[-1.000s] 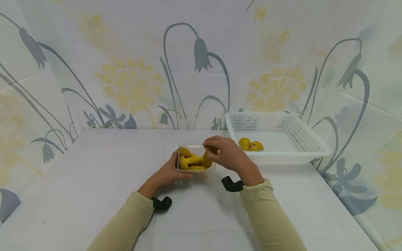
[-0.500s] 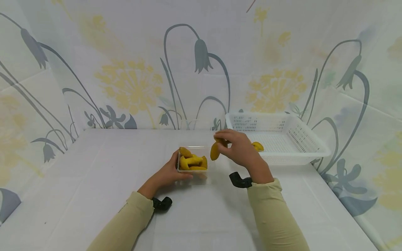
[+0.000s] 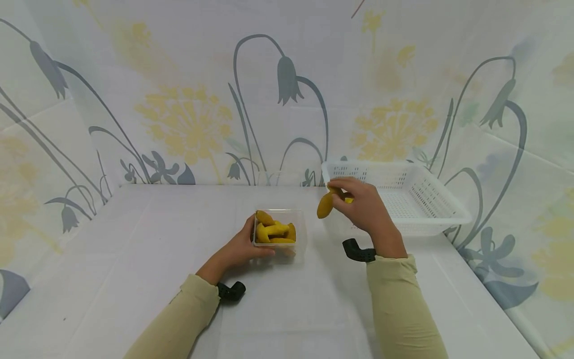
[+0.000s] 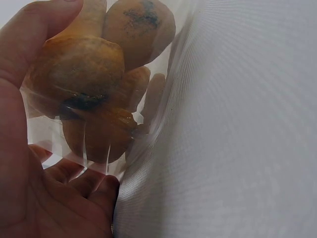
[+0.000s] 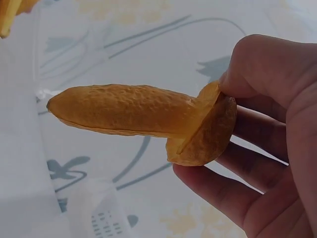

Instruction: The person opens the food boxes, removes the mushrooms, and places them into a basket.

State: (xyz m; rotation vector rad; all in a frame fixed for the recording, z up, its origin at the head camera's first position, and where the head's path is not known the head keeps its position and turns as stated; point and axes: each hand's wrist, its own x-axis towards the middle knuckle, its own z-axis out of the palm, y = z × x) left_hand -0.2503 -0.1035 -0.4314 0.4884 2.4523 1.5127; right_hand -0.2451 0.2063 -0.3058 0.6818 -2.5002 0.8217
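In the head view my left hand (image 3: 237,248) grips the left side of a clear plastic box (image 3: 281,245) standing on the table. Several yellow mushrooms (image 3: 273,231) lie inside it; the left wrist view shows their brown-yellow caps (image 4: 74,69) through the clear wall, with my thumb against it. My right hand (image 3: 365,204) is raised at the near left corner of a white perforated basket (image 3: 394,220). It pinches one mushroom (image 5: 124,110) by the cap, stem pointing away from the fingers. Behind that hand a bit of yellow (image 3: 349,200) shows in the basket.
Another clear container (image 3: 287,178), faint and hard to make out, stands at the back of the white-covered table (image 3: 170,259). A flower-printed cloth (image 3: 193,75) rises behind and at both sides.
My right hand has lifted the mushroom away from the box and moved it right to the basket, now hiding most of the mushrooms there. My left hand and the box have stayed put.
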